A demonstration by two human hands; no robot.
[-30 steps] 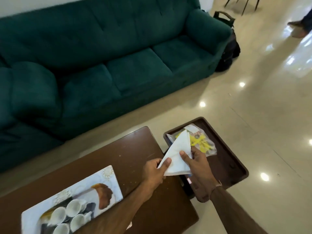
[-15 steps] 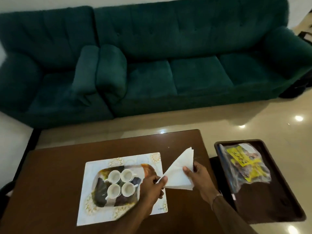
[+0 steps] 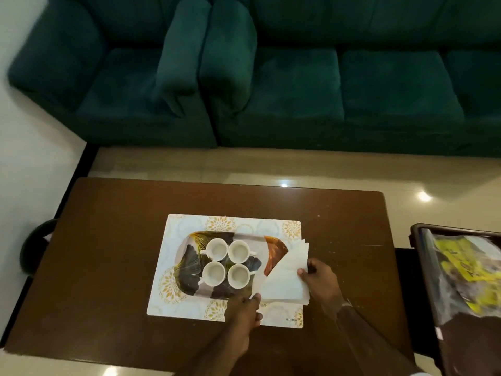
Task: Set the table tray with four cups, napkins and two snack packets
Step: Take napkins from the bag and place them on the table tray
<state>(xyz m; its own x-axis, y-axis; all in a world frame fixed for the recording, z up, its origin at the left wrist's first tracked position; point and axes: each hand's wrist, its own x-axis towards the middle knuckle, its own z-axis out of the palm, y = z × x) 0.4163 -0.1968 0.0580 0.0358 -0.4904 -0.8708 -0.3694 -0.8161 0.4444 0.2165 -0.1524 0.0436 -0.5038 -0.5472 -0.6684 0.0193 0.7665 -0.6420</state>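
A patterned tray lies on a white and gold placemat on the brown table. Several white cups stand together on the tray. A stack of white napkins, folded to a triangle, rests over the tray's right end. My right hand grips the stack's right edge. My left hand pinches its lower left corner. A clear snack packet with yellow print lies on a dark brown tray at the right edge.
A dark green sofa runs along the far side, with glossy cream floor between it and the table. A dark round object shows past the table's left edge.
The view swung left and down from the side tray to the table. Both hands carried the napkin stack leftwards and lowered it onto the right end of the patterned tray.
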